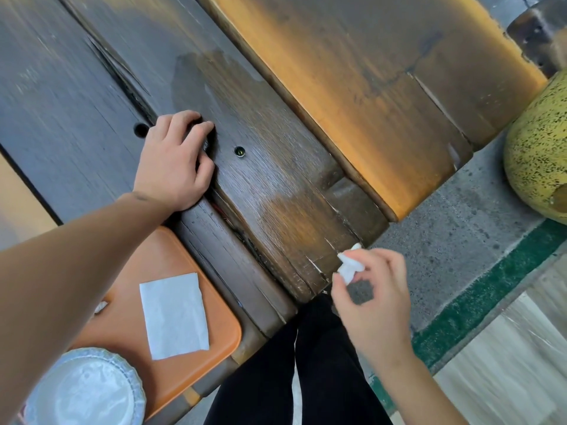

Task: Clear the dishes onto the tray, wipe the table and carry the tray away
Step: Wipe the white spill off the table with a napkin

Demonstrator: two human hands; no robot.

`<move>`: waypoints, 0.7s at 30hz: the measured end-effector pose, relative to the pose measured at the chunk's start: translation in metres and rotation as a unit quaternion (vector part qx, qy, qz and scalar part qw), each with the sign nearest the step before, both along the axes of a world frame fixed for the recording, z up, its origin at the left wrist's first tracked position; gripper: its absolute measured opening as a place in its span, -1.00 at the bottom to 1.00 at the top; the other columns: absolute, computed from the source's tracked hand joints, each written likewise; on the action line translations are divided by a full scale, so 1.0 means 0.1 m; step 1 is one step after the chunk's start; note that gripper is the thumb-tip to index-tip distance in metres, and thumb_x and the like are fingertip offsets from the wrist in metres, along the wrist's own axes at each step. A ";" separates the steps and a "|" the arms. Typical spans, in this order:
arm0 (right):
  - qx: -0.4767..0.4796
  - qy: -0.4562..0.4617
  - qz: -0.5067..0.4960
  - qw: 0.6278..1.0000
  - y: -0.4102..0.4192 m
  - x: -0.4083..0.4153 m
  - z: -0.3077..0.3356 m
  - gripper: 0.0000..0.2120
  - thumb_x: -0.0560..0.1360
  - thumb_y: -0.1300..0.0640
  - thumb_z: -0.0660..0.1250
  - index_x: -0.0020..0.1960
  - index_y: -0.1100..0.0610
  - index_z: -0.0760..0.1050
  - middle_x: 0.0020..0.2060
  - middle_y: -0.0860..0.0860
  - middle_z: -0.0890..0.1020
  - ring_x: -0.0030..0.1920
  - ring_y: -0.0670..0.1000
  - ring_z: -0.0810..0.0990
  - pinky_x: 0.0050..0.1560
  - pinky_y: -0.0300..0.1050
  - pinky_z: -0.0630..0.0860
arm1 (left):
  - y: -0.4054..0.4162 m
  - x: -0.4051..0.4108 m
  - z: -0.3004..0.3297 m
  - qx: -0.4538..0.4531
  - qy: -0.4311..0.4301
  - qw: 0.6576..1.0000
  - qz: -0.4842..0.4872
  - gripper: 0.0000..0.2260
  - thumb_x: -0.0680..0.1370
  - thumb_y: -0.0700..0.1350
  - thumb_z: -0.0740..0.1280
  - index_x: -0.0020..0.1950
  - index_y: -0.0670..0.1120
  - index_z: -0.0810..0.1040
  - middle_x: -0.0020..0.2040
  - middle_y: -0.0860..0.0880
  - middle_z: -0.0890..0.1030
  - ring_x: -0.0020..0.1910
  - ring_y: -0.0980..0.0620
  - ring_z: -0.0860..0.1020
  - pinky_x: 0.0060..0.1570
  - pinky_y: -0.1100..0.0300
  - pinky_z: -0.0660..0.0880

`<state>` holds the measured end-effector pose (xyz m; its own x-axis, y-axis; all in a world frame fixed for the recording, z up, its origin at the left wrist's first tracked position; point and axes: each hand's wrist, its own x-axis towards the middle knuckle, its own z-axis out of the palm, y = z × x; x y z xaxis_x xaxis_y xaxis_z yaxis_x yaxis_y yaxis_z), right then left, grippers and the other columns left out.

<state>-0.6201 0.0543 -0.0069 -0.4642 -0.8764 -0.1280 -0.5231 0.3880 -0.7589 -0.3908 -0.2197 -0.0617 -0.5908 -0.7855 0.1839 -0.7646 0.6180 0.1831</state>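
Note:
An orange tray (190, 342) lies on the near edge of the dark wooden table (276, 185), at lower left. On it sit a flat white napkin (174, 315) and a foil dish (86, 389) with a white inside. My left hand (175, 161) rests on the tabletop with its fingers curled over something dark that I cannot make out. My right hand (372, 299) is off the table's near corner, above the floor, and pinches a small crumpled white tissue (349, 265). A damp patch (211, 84) shows on the wood beyond my left hand.
A yellow speckled rounded object (540, 148) stands at the right edge on the ground. A dark wooden stool or block (540, 29) is at top right. Grey concrete floor (454, 216) with a green strip (478, 296) lies to the right. My dark trousers (291, 363) are below the table corner.

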 end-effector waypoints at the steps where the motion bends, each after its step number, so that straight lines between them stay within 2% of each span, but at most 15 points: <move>1: 0.001 -0.007 -0.007 1.000 -0.06 -0.08 0.00 -0.62 0.41 0.31 0.50 0.12 -0.03 0.55 0.09 -0.04 0.41 -0.12 -0.09 0.58 -0.01 -0.32 0.52 | 0.00 0.00 0.00 0.000 0.001 1.000 0.000 -0.60 0.53 -0.15 0.22 0.35 -0.23 0.51 0.29 -0.27 0.51 0.17 -0.30 0.46 0.17 -0.13 0.44; 4: 0.008 0.003 -0.026 1.000 -0.31 -0.33 -0.04 -0.64 0.47 0.22 0.49 0.13 -0.12 0.51 0.08 -0.07 0.46 -0.14 -0.12 0.59 -0.06 -0.38 0.52 | -0.01 0.00 -0.01 -0.001 0.003 1.000 -0.001 -0.60 0.53 -0.16 0.22 0.34 -0.23 0.52 0.29 -0.27 0.51 0.17 -0.30 0.46 0.18 -0.12 0.43; 8: -0.018 0.074 -0.001 0.997 -0.60 -0.58 -0.14 -0.80 0.51 0.14 0.46 0.13 0.03 0.61 -0.05 -0.02 0.55 -0.14 -0.18 0.54 -0.13 -0.44 0.46 | 0.00 0.00 -0.01 -0.003 0.004 1.000 -0.003 -0.60 0.53 -0.16 0.22 0.34 -0.23 0.52 0.28 -0.27 0.52 0.17 -0.30 0.46 0.19 -0.12 0.43; 11: -0.016 0.112 0.019 0.993 -0.70 -0.66 -0.20 -0.84 0.52 0.09 0.43 0.11 0.02 0.63 -0.02 -0.04 0.51 -0.06 -0.12 0.50 -0.06 -0.27 0.49 | 0.00 -0.01 0.00 -0.005 0.005 1.000 -0.001 -0.60 0.53 -0.16 0.22 0.34 -0.23 0.52 0.28 -0.27 0.52 0.16 -0.29 0.45 0.17 -0.11 0.42; 13: -0.035 0.148 0.027 0.988 -0.73 -0.67 -0.24 -0.85 0.51 0.11 0.45 0.08 0.08 0.66 0.06 0.01 0.51 0.04 -0.01 0.50 0.00 -0.21 0.48 | 0.00 0.00 0.00 -0.004 0.005 1.000 0.000 -0.60 0.53 -0.15 0.21 0.34 -0.23 0.52 0.29 -0.26 0.51 0.16 -0.29 0.45 0.16 -0.11 0.42; 15: -0.048 0.182 0.044 0.981 -0.76 -0.66 -0.29 -0.86 0.51 0.13 0.46 0.05 0.14 0.66 0.08 0.05 0.55 0.08 0.01 0.49 0.03 -0.22 0.46 | 0.00 0.00 0.00 -0.004 0.005 1.000 0.000 -0.60 0.53 -0.15 0.21 0.34 -0.23 0.52 0.29 -0.27 0.51 0.16 -0.30 0.45 0.16 -0.12 0.43; 18: -0.070 0.202 0.079 0.974 -0.77 -0.62 -0.35 -0.88 0.53 0.17 0.43 0.03 0.20 0.66 -0.04 0.04 0.59 0.00 0.02 0.48 -0.05 -0.18 0.49 | 0.00 0.00 -0.01 -0.004 0.004 1.000 -0.003 -0.60 0.53 -0.16 0.20 0.34 -0.23 0.52 0.29 -0.27 0.51 0.16 -0.31 0.46 0.19 -0.12 0.43; 21: -0.087 0.201 0.126 0.968 -0.69 -0.57 -0.35 -0.85 0.54 0.21 0.42 0.08 0.23 0.66 -0.05 0.08 0.59 -0.01 0.05 0.47 -0.04 -0.21 0.46 | -0.01 0.01 -0.02 -0.002 0.003 1.000 -0.004 -0.60 0.54 -0.16 0.20 0.34 -0.23 0.52 0.29 -0.27 0.51 0.15 -0.31 0.47 0.19 -0.13 0.43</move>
